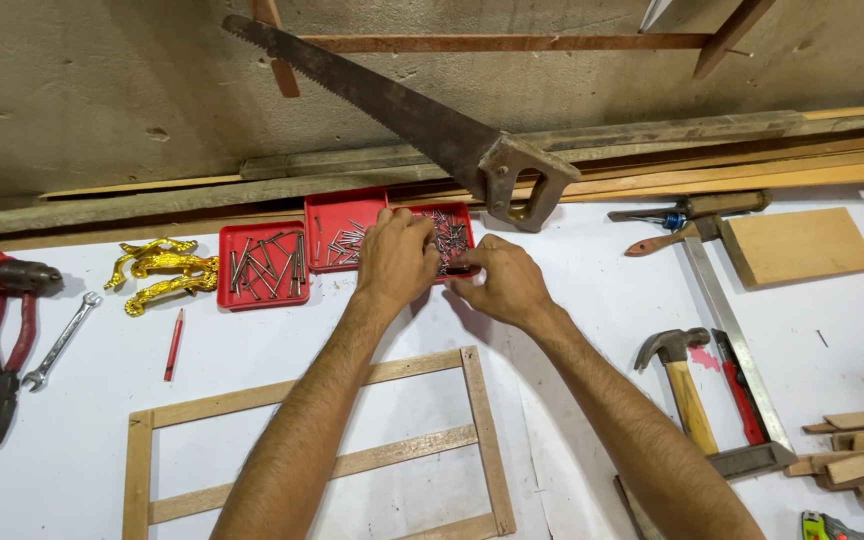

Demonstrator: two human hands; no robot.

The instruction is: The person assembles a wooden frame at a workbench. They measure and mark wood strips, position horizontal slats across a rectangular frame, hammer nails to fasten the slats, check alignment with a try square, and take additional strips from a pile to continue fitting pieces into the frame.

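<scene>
Head view, workbench contents. 3 red trays of nails by the wall; both hands work at the rightmost tray point(452, 235). Left hand point(397, 258): fingers curled over the tray's left edge, grip contents hidden. Right hand point(507, 282): fingertips pinched at the tray's front edge; whether a nail is held cannot be told. Middle tray point(337, 240) and left tray point(262, 265) sit just beside. Handsaw point(402, 115) leans behind. Wooden frame point(317, 450) lies under the forearms. Hammer point(682, 385) right; pliers point(2, 365) far left.
</scene>
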